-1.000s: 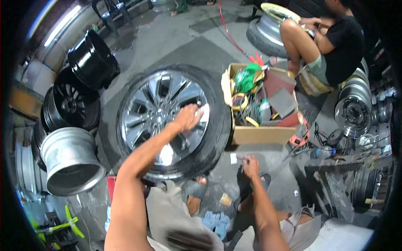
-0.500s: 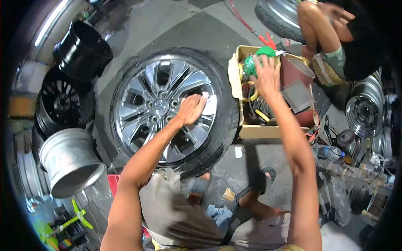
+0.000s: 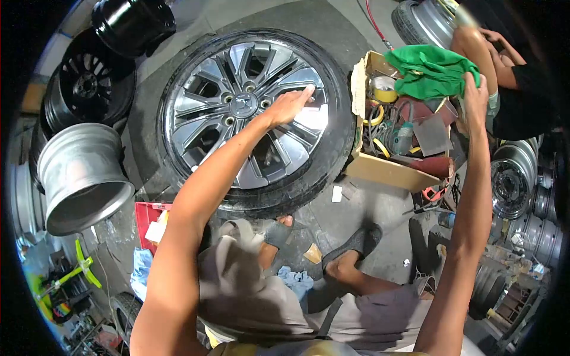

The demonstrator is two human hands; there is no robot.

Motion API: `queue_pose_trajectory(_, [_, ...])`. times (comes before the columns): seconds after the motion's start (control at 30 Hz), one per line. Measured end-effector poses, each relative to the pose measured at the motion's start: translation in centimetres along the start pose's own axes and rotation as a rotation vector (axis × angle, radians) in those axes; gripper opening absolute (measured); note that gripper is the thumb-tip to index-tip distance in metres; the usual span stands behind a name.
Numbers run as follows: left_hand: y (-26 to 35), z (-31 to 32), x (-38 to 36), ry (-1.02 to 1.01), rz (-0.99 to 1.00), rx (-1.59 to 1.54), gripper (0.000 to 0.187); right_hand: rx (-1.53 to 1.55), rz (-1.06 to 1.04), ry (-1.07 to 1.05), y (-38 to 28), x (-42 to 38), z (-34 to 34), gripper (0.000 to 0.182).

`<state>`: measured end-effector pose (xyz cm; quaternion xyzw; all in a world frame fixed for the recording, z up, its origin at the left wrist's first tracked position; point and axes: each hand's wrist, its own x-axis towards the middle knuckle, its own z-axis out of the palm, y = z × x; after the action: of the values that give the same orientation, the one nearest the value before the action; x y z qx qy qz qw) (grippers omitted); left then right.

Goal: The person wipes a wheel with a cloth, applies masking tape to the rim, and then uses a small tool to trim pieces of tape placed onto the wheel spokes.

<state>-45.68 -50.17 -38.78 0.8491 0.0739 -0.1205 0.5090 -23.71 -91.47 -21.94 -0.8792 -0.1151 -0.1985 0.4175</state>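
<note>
My left hand [image 3: 290, 108] rests on the spokes of a grey alloy wheel [image 3: 243, 105], at the right side of its face, with its fingers stretched out and nothing held. A black tyre [image 3: 333, 139] surrounds the wheel, which lies flat on the floor. Out to the right, my right hand [image 3: 475, 98] pinches the corner of a green cloth [image 3: 430, 70], which spreads over the back of a cardboard box [image 3: 395, 174]. Inside the box are a yellow tape roll [image 3: 385, 94], coiled cables, a teal-bodied tool [image 3: 404, 139] and a grey sanding sheet [image 3: 432, 135].
A silver rim barrel [image 3: 83, 175] and black rims [image 3: 89, 86] stand at the left. Another person [image 3: 522, 83] sits at the upper right, near a tyred wheel [image 3: 418, 26]. A red case [image 3: 144, 219] lies by my left arm. Steel rims [image 3: 507, 184] are stacked at the right.
My right hand has drawn the green cloth up out of the box and to the right, where it now hangs spread out. My left hand stays on the wheel. The view has shifted.
</note>
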Motion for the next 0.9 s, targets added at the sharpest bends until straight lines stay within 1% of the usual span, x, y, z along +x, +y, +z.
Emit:
queue_pose_trajectory(0.07, [-0.9,0.0,0.7,0.059,0.010,-0.052,0.073,0.028,-0.034,0.095,-2.7,-1.0,-2.2,0.029])
queue_pose_trajectory(0.1, [-0.5,0.0,0.5,0.211,0.077,-0.048,0.072,0.160,-0.112,0.172,-4.3,-1.5,-2.7,0.025])
queue_pose_trajectory(0.13, [3.3,-1.2,-1.6,0.210,0.037,-0.056,0.067,0.177,-0.146,0.160,-5.0,-1.4,-4.0,0.025])
queue_pose_trajectory(0.17, [4.8,-1.2,-1.9,0.322,0.257,-0.093,0.065,0.192,-0.187,0.157,-7.8,-2.3,-4.9,0.025])
queue_pose_trajectory(0.2, [8.6,-1.8,-3.5,0.338,0.392,-0.127,0.068,0.207,-0.226,0.157,-11.1,-3.7,-5.6,0.026])
queue_pose_trajectory(0.23, [12.2,-2.4,-4.8,0.280,0.433,-0.193,0.075,0.219,-0.226,0.162,-13.5,-4.8,-6.2,0.026])
queue_pose_trajectory(0.27, [15.7,-2.9,-5.7,0.224,0.554,-0.182,0.072,0.212,-0.323,0.097,-15.6,-5.8,-7.1,0.027])
queue_pose_trajectory(0.3, [20.8,-3.1,-9.1,0.123,0.589,-0.314,0.076,0.203,-0.422,0.037,-17.8,-6.8,-8.1,0.029])
queue_pose_trajectory(0.33, [23.8,-2.9,-10.1,0.097,0.731,-0.330,0.075,0.160,-0.493,-0.010,-20.0,-7.6,-9.2,0.029])
queue_pose_trajectory(0.37, [27.3,-2.4,-11.7,0.165,0.815,-0.297,0.071,0.078,-0.572,-0.065,-21.8,-8.5,-10.6,0.029])
queue_pose_trajectory(0.4, [31.1,-2.6,-14.5,0.057,0.774,-0.337,0.056,-0.008,-0.646,-0.120,-23.3,-9.5,-12.2,0.031])
queue_pose_trajectory(0.43, [35.0,-2.8,-17.4,-0.046,0.725,-0.374,0.043,0.028,-0.644,-0.183,-25.0,-10.9,-13.6,0.032])
queue_pose_trajectory(0.47, [35.4,-2.2,-16.5,-0.146,1.007,-0.332,0.042,0.064,-0.644,-0.243,-26.2,-12.0,-15.3,0.033])
queue_pose_trajectory(0.5, [36.8,-2.0,-17.3,-0.121,1.075,-0.232,0.035,0.020,-0.596,-0.251,-26.4,-12.6,-17.4,0.033])
queue_pose_trajectory(0.53, [38.0,-1.3,-18.2,-0.200,0.996,-0.326,0.027,0.019,-0.597,-0.224,-26.5,-13.4,-19.3,0.033])
queue_pose_trajectory(0.6, [39.9,-0.4,-19.9,-0.261,0.934,-0.322,0.020,0.236,-0.497,-0.305,-26.9,-15.6,-22.8,0.029])
queue_pose_trajectory(0.63, [40.9,0.2,-20.7,-0.271,0.944,-0.305,0.020,0.316,-0.444,-0.322,-27.0,-17.1,-24.0,0.029])
queue_pose_trajectory(0.67, [41.8,1.1,-21.5,-0.279,1.025,-0.298,0.018,0.321,-0.445,-0.307,-27.1,-18.5,-25.0,0.029])
queue_pose_trajectory(0.7, [42.5,1.8,-22.6,-0.284,1.102,-0.293,0.017,0.486,-0.298,-0.299,-27.1,-19.9,-25.7,0.031])
queue_pose_trajectory(0.73, [43.3,2.2,-23.6,-0.288,1.102,-0.284,0.017,0.651,-0.148,-0.293,-27.1,-21.2,-26.3,0.033])
queue_pose_trajectory(0.77, [44.2,2.6,-24.7,-0.255,1.077,-0.307,0.017,0.790,-0.121,-0.322,-26.6,-22.6,-26.6,0.038])
queue_pose_trajectory(0.8, [45.1,2.9,-25.7,-0.221,1.059,-0.325,0.018,0.699,-0.114,-0.221,-26.1,-24.3,-26.7,0.040])
queue_pose_trajectory(0.83, [45.8,3.3,-26.9,-0.230,1.053,-0.463,0.020,0.721,-0.129,-0.240,-25.6,-25.8,-26.7,0.038])
queue_pose_trajectory(0.87, [47.0,3.0,-27.9,-0.171,0.995,-0.436,0.021,0.745,-0.143,-0.257,-25.2,-27.3,-26.8,0.035])
queue_pose_trajectory(0.9, [47.5,2.4,-27.7,-0.132,1.002,-0.348,0.023,0.755,-0.155,-0.235,-24.7,-28.6,-27.2,0.035])
